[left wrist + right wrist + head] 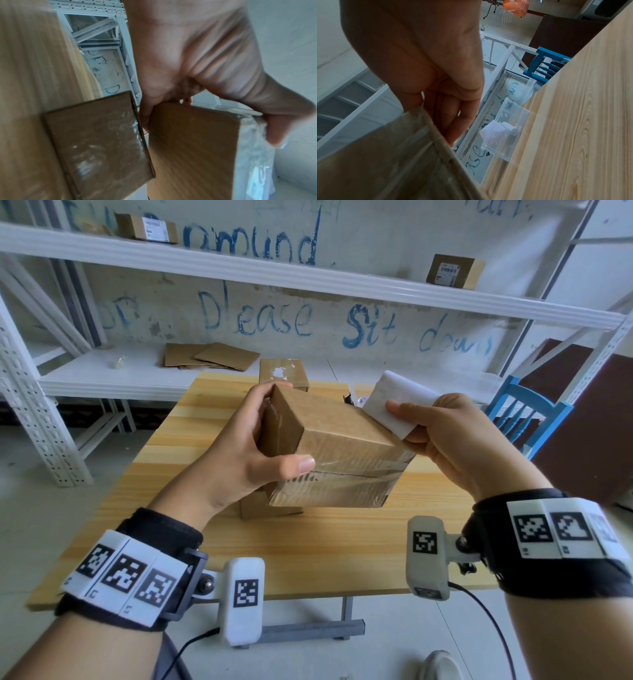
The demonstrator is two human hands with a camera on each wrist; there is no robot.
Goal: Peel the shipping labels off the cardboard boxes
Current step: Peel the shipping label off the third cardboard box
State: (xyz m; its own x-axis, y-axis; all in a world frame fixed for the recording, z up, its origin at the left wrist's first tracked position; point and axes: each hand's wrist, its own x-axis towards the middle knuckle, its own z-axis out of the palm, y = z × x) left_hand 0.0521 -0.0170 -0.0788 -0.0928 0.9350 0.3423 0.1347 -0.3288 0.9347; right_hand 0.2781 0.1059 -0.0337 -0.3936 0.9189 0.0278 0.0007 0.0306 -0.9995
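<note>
A brown cardboard box [335,440] wrapped in clear tape is held tilted above the wooden table [308,546]. My left hand [270,433] grips its left end, thumb on the near face and fingers over the far edge. My right hand [411,424] pinches a white shipping label [394,398] that stands up from the box's right edge. Whether the label still sticks to the box is hidden by my fingers. In the left wrist view the held box [192,148] hangs over a second box [97,135]. The right wrist view shows my fingers [453,119] behind the taped box [385,162].
A second box [263,506] sits on the table under the held one. A third box [282,373] with label residue stands at the far edge. A clear bin [505,129] holds peeled labels. Labelled boxes [452,272] and flat cardboard [212,356] lie on white shelves; a blue chair [527,412] stands at the right.
</note>
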